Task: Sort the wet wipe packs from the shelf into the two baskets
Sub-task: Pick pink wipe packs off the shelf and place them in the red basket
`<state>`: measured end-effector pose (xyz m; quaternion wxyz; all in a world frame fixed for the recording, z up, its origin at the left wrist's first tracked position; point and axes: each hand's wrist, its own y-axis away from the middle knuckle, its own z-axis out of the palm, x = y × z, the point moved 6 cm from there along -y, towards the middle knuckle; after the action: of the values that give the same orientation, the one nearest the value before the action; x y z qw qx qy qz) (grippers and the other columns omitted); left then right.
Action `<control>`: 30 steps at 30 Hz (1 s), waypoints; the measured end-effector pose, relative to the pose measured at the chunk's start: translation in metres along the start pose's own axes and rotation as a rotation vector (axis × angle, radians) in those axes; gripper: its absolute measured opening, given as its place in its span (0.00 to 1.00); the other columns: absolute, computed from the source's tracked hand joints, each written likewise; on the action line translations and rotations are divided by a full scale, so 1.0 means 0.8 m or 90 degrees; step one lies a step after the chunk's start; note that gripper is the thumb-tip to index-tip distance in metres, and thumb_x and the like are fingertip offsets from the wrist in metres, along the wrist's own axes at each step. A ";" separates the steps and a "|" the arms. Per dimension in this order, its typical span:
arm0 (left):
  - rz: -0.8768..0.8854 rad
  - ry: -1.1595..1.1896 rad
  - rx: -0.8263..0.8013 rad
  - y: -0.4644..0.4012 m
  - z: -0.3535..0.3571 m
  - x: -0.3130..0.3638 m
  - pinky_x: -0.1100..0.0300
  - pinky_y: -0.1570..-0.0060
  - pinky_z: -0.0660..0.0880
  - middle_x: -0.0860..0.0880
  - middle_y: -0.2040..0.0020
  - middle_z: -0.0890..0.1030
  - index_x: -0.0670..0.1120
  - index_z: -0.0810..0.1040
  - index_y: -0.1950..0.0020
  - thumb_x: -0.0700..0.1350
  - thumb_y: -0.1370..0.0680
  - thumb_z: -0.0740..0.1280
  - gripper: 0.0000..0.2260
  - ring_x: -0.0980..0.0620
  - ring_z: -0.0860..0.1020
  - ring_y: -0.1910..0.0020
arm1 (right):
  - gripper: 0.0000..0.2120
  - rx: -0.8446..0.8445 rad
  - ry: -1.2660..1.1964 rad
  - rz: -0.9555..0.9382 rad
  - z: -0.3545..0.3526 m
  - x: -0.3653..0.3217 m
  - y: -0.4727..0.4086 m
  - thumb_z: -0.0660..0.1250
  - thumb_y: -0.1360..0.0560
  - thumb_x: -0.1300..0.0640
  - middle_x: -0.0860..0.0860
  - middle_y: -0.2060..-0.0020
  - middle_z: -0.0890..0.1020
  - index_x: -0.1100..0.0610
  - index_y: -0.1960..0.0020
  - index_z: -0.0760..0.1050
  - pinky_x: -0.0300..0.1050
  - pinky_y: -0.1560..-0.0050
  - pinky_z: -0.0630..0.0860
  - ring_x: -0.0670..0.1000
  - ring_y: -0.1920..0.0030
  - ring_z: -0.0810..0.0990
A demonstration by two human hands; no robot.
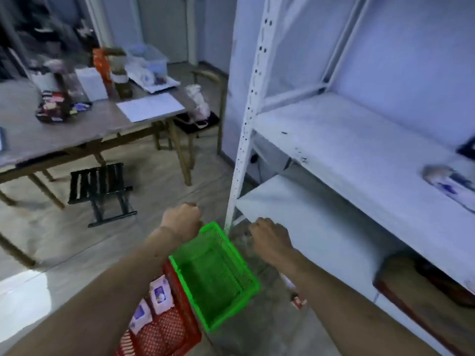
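left hand [181, 219] fisted, right hand [270, 240] curled, grip unclear | green basket [213, 273] stacked on red basket [164, 327] by shelf [347, 140], I'd guess for short drops | pack [447, 179] left up there

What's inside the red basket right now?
Three white wet wipe packs with purple print lie in the red basket. The green basket and the left forearm cover parts of it, so more packs could be hidden there.
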<state>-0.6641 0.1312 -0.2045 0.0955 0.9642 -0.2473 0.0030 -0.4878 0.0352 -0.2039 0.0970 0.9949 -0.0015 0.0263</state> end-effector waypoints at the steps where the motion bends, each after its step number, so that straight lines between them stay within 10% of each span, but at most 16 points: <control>1: 0.033 -0.002 0.018 -0.008 -0.028 0.035 0.51 0.48 0.77 0.47 0.40 0.79 0.47 0.76 0.41 0.50 0.23 0.61 0.13 0.43 0.79 0.41 | 0.13 0.014 -0.004 0.024 -0.019 0.029 0.022 0.62 0.23 0.57 0.56 0.41 0.76 0.57 0.39 0.74 0.52 0.44 0.74 0.58 0.38 0.74; 17: 0.367 0.100 0.086 -0.073 -0.214 0.587 0.52 0.38 0.69 0.48 0.33 0.74 0.51 0.67 0.29 0.58 0.21 0.60 0.23 0.48 0.71 0.33 | 0.17 0.130 0.047 0.440 -0.155 0.465 0.338 0.62 0.23 0.54 0.55 0.38 0.75 0.57 0.36 0.69 0.51 0.46 0.73 0.57 0.36 0.73; 24: 0.353 0.140 0.005 -0.125 -0.190 0.695 0.47 0.41 0.73 0.41 0.36 0.73 0.44 0.61 0.29 0.59 0.22 0.60 0.28 0.40 0.74 0.38 | 0.44 0.136 -0.059 0.596 -0.137 0.585 0.364 0.74 0.32 0.42 0.55 0.29 0.63 0.57 0.25 0.55 0.56 0.37 0.70 0.58 0.30 0.64; 30: 0.301 0.188 -0.086 -0.206 -0.171 0.736 0.47 0.39 0.70 0.35 0.32 0.68 0.42 0.54 0.25 0.59 0.22 0.59 0.33 0.36 0.71 0.35 | 0.50 0.073 -0.219 0.693 -0.112 0.645 0.339 0.75 0.35 0.41 0.56 0.37 0.76 0.59 0.25 0.53 0.49 0.53 0.72 0.58 0.37 0.76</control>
<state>-0.0626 0.0180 -0.0687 0.1914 0.8602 -0.4485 0.1492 0.0209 -0.2128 -0.0369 0.0135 0.8443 -0.5281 -0.0897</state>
